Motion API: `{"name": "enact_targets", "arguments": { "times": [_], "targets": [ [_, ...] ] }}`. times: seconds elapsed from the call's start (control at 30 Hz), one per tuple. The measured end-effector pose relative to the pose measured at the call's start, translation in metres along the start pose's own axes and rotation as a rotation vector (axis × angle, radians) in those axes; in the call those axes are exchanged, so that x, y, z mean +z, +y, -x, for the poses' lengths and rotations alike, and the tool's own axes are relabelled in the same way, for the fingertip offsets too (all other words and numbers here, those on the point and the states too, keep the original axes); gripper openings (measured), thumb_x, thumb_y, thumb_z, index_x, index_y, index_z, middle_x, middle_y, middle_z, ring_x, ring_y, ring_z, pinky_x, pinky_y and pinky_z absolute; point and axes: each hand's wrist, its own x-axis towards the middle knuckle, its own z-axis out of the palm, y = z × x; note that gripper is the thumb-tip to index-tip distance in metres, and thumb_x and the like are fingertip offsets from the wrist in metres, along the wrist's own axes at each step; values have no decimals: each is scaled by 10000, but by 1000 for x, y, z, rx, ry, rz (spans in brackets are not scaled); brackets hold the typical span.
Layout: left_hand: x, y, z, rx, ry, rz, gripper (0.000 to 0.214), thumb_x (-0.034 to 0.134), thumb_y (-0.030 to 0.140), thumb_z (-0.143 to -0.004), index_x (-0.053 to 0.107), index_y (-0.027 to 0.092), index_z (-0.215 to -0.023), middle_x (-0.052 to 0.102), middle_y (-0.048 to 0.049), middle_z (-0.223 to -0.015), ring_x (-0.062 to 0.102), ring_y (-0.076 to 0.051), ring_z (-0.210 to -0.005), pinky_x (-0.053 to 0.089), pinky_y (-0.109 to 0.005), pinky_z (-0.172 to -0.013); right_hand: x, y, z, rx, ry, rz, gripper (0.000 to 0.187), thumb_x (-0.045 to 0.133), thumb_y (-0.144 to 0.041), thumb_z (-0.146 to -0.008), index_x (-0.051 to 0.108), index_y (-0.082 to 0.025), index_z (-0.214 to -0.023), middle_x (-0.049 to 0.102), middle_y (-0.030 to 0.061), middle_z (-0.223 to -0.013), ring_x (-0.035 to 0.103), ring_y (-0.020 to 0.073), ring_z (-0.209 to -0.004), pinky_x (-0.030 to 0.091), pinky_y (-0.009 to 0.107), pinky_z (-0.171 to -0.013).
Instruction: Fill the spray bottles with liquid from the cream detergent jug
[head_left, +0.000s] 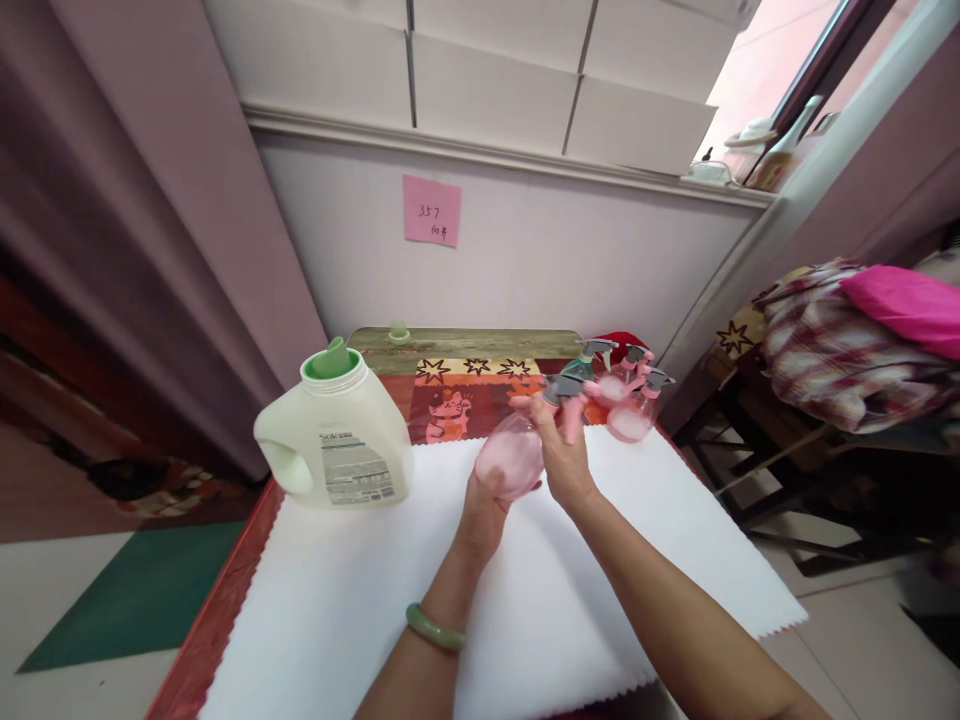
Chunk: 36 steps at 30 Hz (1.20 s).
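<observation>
A pink see-through spray bottle (511, 455) is held tilted above the white cloth, its grey and pink trigger head toward the upper right. My left hand (484, 510) is closed round the bottle's lower body. Up at the neck, my right hand (561, 450) grips the trigger head (564, 390). To the left stands a large pale jug (337, 440) with a handle; its green spout shows and no cap is on it. A green cap (399, 332) sits at the table's back edge.
Several other spray bottles, among them a pink one (632, 415) and a green one (577, 368), stand at the back right. White cloth (337, 590) covers much of the table. A pink note (432, 211) is on the wall. Folded clothes (817, 345) lie at right.
</observation>
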Motion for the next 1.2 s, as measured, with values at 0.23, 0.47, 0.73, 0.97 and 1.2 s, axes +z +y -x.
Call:
{"name": "enact_targets", "arguments": {
  "times": [0.23, 0.47, 0.73, 0.97, 1.2],
  "targets": [
    [-19, 7, -4, -540, -242, 95, 959, 342, 883, -777, 708, 22, -985, 693, -165, -688, 611, -210, -436, 408, -289, -337, -17, -21, -5, 5, -196, 8, 338, 771, -492, -791, 678, -229, -982, 741, 37, -977, 677, 240, -912, 527, 363, -835],
    [-8, 0, -1, -448, -107, 184, 863, 432, 812, -827, 676, 58, -1169, 741, -219, -1007, 726, -298, -798, 584, -414, -657, -21, -20, -4, 0, -245, 104, 185, 733, -404, -812, 765, -225, -847, 740, 25, -804, 656, 214, -717, 540, 375, -742],
    [-5, -10, -6, -163, 74, 184, 606, 597, 644, -859, 631, 190, -1258, 733, -99, -1037, 671, -197, -734, 514, -293, -551, 2, 4, 5, -81, 71, 172, 160, 666, -311, -803, 751, -210, -894, 771, 59, -938, 683, 278, -979, 552, 392, -848],
    [-1, -11, -5, -86, 147, 203, 615, 533, 656, -888, 650, 174, -1252, 711, -117, -1215, 666, -281, -1112, 561, -396, -889, 13, 14, 27, -30, 146, 272, 536, 765, -363, -708, 591, -186, -1183, 724, 78, -1115, 689, 256, -1017, 546, 380, -912],
    [7, -6, -6, 10, 16, 63, 740, 468, 737, -876, 642, 157, -1303, 662, -152, -1340, 563, -340, -1309, 412, -489, -1127, -2, 32, 52, 20, 94, 590, 780, 825, -395, -599, 483, -217, -1276, 628, 118, -1269, 614, 322, -1170, 522, 467, -954]
  ]
}}
